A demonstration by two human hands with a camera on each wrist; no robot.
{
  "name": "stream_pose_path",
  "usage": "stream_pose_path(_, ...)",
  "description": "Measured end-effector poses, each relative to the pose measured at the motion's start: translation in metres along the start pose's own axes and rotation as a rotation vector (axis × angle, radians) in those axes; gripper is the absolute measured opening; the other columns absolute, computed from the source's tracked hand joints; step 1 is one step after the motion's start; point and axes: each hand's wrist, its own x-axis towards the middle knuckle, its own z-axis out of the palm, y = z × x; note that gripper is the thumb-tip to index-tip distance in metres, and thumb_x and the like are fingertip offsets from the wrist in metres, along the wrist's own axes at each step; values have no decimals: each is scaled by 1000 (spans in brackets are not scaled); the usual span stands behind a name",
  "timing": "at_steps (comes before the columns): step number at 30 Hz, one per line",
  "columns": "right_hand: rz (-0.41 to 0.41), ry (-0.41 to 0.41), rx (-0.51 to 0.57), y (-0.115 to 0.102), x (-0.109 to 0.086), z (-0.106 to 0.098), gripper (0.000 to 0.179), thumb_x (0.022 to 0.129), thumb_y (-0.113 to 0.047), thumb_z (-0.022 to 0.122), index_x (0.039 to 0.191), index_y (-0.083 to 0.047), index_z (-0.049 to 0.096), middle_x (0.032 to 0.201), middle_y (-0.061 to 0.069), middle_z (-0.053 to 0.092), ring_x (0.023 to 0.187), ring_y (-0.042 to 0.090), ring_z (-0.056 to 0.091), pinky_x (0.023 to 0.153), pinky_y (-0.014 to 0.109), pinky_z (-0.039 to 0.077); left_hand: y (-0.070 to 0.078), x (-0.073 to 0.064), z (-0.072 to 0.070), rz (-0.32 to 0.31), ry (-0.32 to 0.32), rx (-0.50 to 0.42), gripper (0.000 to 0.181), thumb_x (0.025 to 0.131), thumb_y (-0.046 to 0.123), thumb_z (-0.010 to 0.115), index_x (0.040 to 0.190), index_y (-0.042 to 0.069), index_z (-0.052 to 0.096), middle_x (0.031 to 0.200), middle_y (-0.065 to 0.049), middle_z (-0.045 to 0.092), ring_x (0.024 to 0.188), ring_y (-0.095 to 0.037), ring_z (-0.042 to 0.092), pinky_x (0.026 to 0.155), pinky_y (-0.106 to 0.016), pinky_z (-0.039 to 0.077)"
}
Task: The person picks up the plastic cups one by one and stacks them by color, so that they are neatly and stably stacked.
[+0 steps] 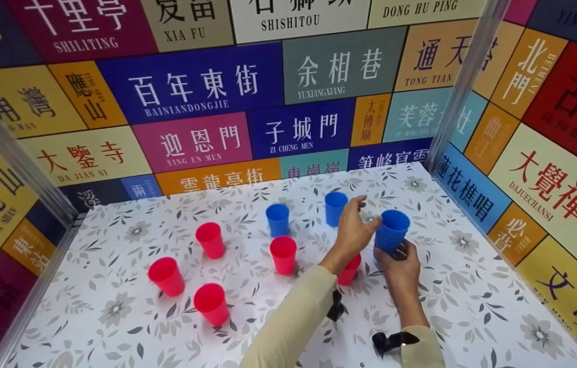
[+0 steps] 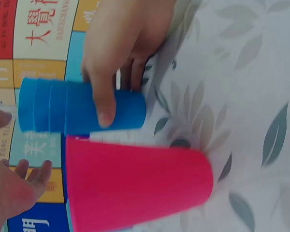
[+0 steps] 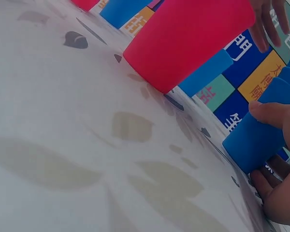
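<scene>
"What's standing left of the blue cup stack (image 1: 389,237)?"

"Well left of it, three red cups (image 1: 210,240) are standing; nearer, a single blue cup (image 1: 278,220) and a lone red cup (image 1: 283,255); then another blue cup (image 1: 336,208)."

"And the hands?"

"Just left of the stack's rim, the left hand (image 1: 352,232) is holding nothing, fingers loosely spread. The right hand (image 1: 401,263) is gripping the stack's lower part, fingers curling around it."

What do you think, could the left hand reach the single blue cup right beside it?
Probably yes: the left hand appears to hold nothing, the blue cup stands close by, and nothing visible blocks the way. The right hand holds the cup stack off to the side.
</scene>
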Motion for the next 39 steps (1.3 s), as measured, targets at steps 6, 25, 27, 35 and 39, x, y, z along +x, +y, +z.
stream_pose_path(6,-15,13,2,0,2,-2,78,83,-16,81,148,-5,39,148,23,49,137,37,49,117,47,38,-9,12,-15,21,76,-1,54,89,13,71,139,5,52,131,-16,60,124,-30,56,105,-39,48)
stream_pose_path(25,26,8,27,2,-2,-6,77,85,-15,80,149,-6,38,149,23,48,137,36,48,115,45,40,-38,39,-14,-144,229,13,62,87,12,74,143,4,48,143,-19,51,134,-32,52,114,-45,43)
stream_pose_path(27,27,8,33,2,-2,-4,78,84,-15,80,149,-6,38,149,22,48,137,36,48,115,45,40,-41,42,-13,-159,231,18,64,88,11,74,145,4,46,143,-19,50,135,-32,51,115,-45,42)
stream_pose_path(35,35,-1,8,-1,0,1,80,84,-20,81,150,-7,37,150,21,48,138,35,48,118,45,37,-53,50,-16,-202,284,46,72,88,13,76,150,6,39,149,-18,42,140,-31,43,117,-43,40)
stream_pose_path(39,40,-5,5,-1,1,0,80,85,-20,81,150,-7,37,151,20,47,138,35,48,119,45,37,-61,51,-17,-241,274,43,78,86,13,78,151,4,37,149,-19,43,141,-31,44,118,-41,38)
